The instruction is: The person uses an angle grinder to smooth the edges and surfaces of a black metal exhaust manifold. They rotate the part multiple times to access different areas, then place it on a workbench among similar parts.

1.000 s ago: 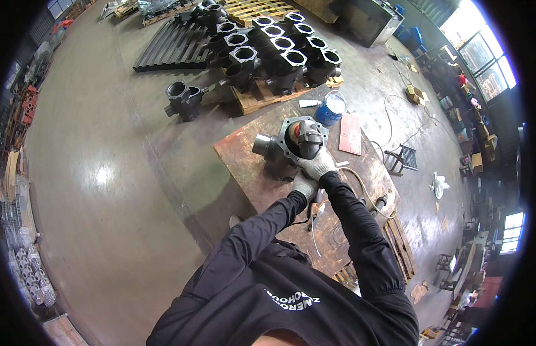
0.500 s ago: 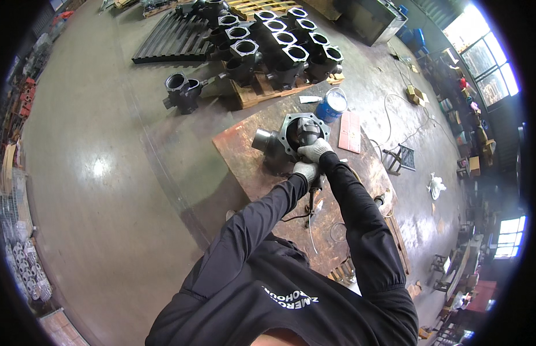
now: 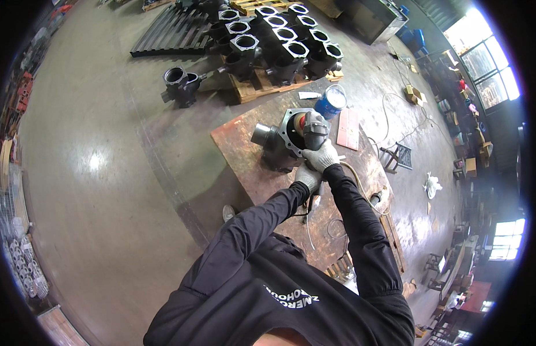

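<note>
On the worktable (image 3: 236, 138) stands a black metal valve body (image 3: 278, 151) with a bare octagonal flange (image 3: 288, 134) around its round opening and a machined pipe stub (image 3: 263, 135) on its left. Both my gloved hands are closed on an angle grinder (image 3: 317, 130) with a dark grey head and a reddish disc. My right hand (image 3: 322, 155) grips it just behind the head; my left hand (image 3: 307, 177) wraps the handle lower down. The disc sits at the right side of the opening, partly hidden by the head; whether it touches metal I cannot tell.
Beyond the flange are a blue can (image 3: 331, 101), a white tube (image 3: 309, 95) and a red flat block (image 3: 348, 128). A hose (image 3: 355, 173) and cords lie on the table's right. Several similar castings (image 3: 245, 49) stand on a pallet; one more (image 3: 181, 86) is on the floor.
The grinder has shifted right and tilted from the middle of the opening, and its reddish disc now shows. Both hands moved with it, still gripping. The valve body stays nearly in place.
</note>
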Demonstrator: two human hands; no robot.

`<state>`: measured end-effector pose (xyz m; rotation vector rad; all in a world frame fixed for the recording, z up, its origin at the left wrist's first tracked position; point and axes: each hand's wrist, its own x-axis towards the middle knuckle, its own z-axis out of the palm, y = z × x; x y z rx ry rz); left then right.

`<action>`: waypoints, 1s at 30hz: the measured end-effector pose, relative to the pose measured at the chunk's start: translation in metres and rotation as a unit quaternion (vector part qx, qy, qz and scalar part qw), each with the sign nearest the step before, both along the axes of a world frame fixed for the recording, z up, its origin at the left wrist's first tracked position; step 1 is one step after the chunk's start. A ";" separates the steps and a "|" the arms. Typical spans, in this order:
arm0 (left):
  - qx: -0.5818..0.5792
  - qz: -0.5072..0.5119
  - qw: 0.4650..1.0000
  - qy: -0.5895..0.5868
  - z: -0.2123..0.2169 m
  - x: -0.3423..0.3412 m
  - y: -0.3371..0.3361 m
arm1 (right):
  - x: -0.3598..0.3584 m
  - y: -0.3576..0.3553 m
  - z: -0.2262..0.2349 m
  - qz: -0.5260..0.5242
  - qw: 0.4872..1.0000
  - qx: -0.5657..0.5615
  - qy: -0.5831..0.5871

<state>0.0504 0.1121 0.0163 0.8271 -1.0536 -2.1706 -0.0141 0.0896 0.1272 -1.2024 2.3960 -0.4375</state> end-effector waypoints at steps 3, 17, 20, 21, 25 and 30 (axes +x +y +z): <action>-0.062 -0.013 0.994 -0.086 0.004 -0.001 0.002 | -0.003 -0.003 0.003 0.007 1.000 0.027 0.005; 0.194 0.067 0.978 -0.024 0.033 0.017 -0.002 | 0.002 -0.027 0.002 0.092 0.982 0.152 -0.064; 0.181 0.084 0.979 -0.038 0.038 0.013 0.000 | -0.003 -0.028 -0.005 0.055 0.993 0.101 -0.006; 0.166 0.072 0.983 -0.045 0.036 0.010 0.002 | -0.007 -0.025 -0.010 0.036 0.996 0.085 0.010; 0.167 0.068 0.983 0.026 0.017 -0.007 -0.007 | -0.030 -0.032 -0.034 0.071 0.994 0.085 -0.018; 0.128 -0.034 0.990 -0.044 0.004 -0.024 0.012 | -0.045 -0.006 -0.035 0.114 0.992 0.032 -0.041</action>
